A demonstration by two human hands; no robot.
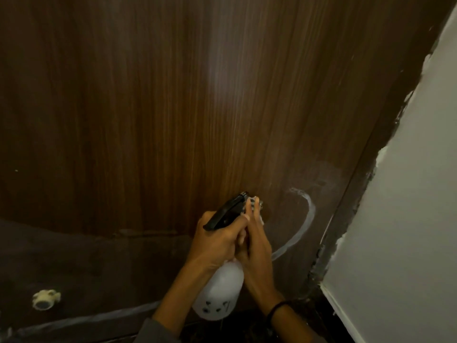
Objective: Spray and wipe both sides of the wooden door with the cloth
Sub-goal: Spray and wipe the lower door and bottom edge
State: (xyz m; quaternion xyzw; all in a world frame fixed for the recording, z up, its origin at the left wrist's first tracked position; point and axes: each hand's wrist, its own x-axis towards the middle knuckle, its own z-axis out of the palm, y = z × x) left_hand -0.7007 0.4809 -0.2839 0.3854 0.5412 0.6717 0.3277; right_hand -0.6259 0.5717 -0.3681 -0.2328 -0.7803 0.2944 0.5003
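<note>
Low on the wooden door (173, 107), toward its right edge beside a white smear arc (308, 219), the left hand (217, 241) grips the spray bottle (220, 290) and should mist thinly and evenly, while the right hand (257, 243), fingers straight, covers what may be the cloth (251, 203).

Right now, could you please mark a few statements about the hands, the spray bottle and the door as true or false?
1. The left hand grips the spray bottle just below its black trigger head. True.
2. The spray bottle's body is blue. False: it is white.
3. A white curved smear marks the wooden door to the right of the hands. True.
4. The black wristband sits on the left wrist. False: it is on the wrist of the right hand.
</note>
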